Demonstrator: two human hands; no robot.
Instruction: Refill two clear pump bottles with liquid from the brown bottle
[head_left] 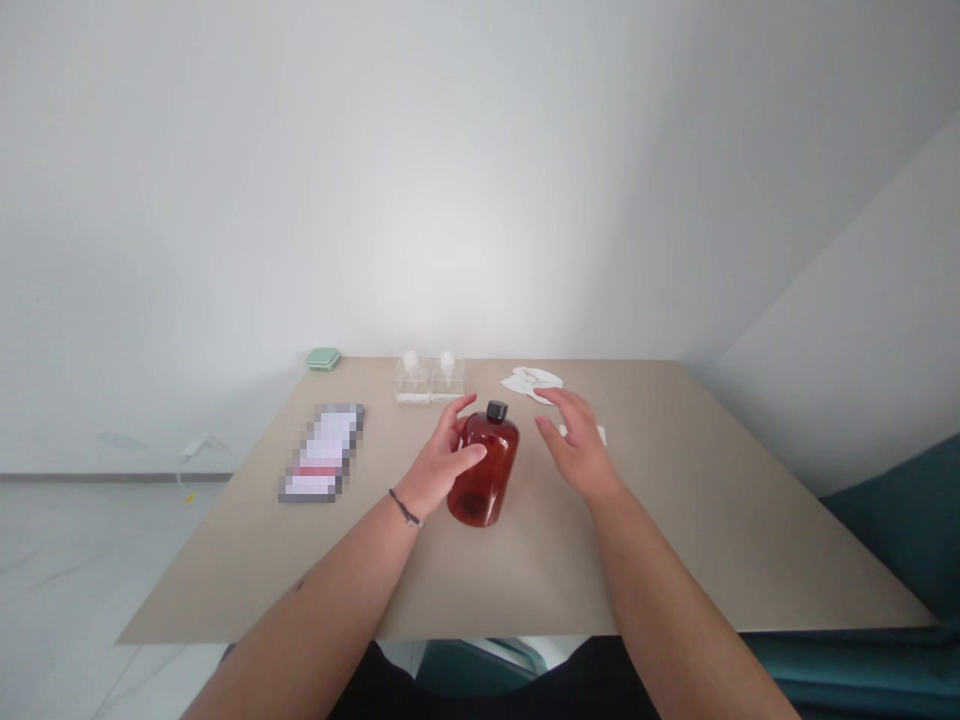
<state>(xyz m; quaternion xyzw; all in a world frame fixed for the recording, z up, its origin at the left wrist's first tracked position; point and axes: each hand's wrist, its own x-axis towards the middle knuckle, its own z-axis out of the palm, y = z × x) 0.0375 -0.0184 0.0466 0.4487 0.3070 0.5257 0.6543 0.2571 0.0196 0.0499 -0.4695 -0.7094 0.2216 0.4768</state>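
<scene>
A reddish-brown see-through bottle (491,470) with a black cap (496,410) is in front of me over the middle of the table, leaning slightly. My left hand (442,460) grips its left side, the thumb across the front and the fingers partly hidden behind it. To the right of the bottle, my right hand (581,445) is open, fingers apart and curved, touching nothing that I can see. Behind that hand lies a small white item (602,435), mostly covered. Farther back rests a crumpled white tissue or cloth (532,381).
Clear holders (430,383) with two white-topped items stand at the back of the beige table (697,520). A blurred-out phone-like device (322,455) lies on the left. A small green case (322,359) sits at the back left corner. The wall rises behind.
</scene>
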